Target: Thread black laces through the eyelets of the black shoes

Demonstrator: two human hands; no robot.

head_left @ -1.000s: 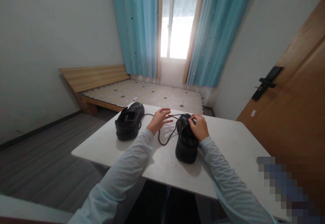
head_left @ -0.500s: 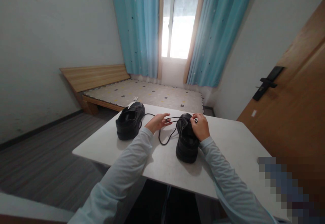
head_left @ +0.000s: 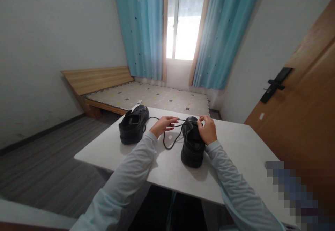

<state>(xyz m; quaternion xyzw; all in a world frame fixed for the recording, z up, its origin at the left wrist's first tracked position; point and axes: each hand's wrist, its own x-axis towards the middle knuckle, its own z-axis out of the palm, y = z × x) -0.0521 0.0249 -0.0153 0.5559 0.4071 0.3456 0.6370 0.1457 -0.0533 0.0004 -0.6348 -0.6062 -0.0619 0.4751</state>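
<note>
"What are the hands doing?"

"The left hand is pinching a thin, dark, cord-like shoelace between curled fingers, and strands are stretching nearly straight from there to the black shoe."

"And the right hand?"

"Its thumb and fingertips are closing on the lace just above the shoe's lacing; the exact grip is too small to make out."

"Where is that shoe sitting?"

"It's standing upright on the smooth white table, heel toward the wearer, its thick, rounded, matt sole resting flat. A slack length of lace is drooping in a soft U on the tabletop, between the shoe and the left hand."

"Is its partner nearby?"

"Yes, the second shoe is resting to the left, well apart, its dark opening showing and its tongue standing up."

"What about the cloth?"

"Pale, light-blue sleeves are wrinkling in fine folds along both forearms. Beyond the table, a flat, patterned mattress is lying on a wood-grained bed frame."
</note>
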